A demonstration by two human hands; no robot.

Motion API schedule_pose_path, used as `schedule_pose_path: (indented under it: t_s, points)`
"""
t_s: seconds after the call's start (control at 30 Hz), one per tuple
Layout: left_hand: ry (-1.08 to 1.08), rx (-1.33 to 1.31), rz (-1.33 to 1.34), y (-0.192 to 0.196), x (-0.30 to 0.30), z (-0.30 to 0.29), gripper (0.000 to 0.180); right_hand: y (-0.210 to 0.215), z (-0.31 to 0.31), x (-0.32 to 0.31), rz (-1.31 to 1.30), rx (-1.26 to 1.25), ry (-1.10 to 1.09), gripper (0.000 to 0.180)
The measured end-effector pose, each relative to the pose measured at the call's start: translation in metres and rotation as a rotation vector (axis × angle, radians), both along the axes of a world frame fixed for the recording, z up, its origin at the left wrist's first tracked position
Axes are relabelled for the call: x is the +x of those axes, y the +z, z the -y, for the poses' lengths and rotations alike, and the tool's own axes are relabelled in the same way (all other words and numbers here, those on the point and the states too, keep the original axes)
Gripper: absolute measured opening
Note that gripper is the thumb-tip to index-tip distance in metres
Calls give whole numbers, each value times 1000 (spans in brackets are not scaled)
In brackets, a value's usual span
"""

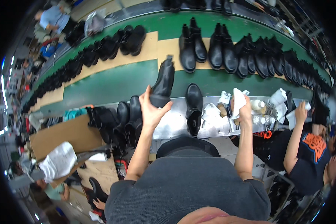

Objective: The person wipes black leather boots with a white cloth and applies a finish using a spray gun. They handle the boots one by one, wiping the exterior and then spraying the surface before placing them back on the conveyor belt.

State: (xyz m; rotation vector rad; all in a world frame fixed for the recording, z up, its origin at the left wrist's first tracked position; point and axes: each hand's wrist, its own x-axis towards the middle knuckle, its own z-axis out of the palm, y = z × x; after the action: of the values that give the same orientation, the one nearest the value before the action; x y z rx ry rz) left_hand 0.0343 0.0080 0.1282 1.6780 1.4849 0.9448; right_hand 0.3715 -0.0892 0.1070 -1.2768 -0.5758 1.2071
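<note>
My left hand (153, 109) grips a black ankle boot (164, 80) by its heel end, thumb and fingers around the sole. The boot is raised over the bench edge, its pull tab pointing up and away. My right hand (243, 110) is closed on a white cloth (239, 101), held above the cluttered right part of the metal ledge. Between my hands a second black boot (193, 106) lies on the metal ledge (171, 125), toe pointing away from me.
Rows of black boots (224, 52) line the green conveyor (112, 82) on tan boards. White bottles (257, 104), rags and small tools crowd the ledge at right. More boots (132, 117) stand at left beside a cardboard sheet (63, 136). A co-worker (302, 149) works close on my right.
</note>
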Motion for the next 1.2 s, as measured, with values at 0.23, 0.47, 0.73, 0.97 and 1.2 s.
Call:
schedule_pose_path:
  t_s: [0.23,0.47,0.73,0.97,1.2]
  points:
    - [90,363,-148,21,36,3,119,35,-62,-129,84,128,328,42]
    - [-25,491,-333,21,45,14,127,49,-94,-152,500,91,329,39]
    - [-78,738,-365,1,40,-4,136,41,-99,-151,31,42,324,37]
    - [-210,877,-554,-22,35,-15,73,56,-103,-158,106,-160,305,23]
    - [-58,555,-210,21,52,-12,133,20,-91,-144,-104,103,207,40]
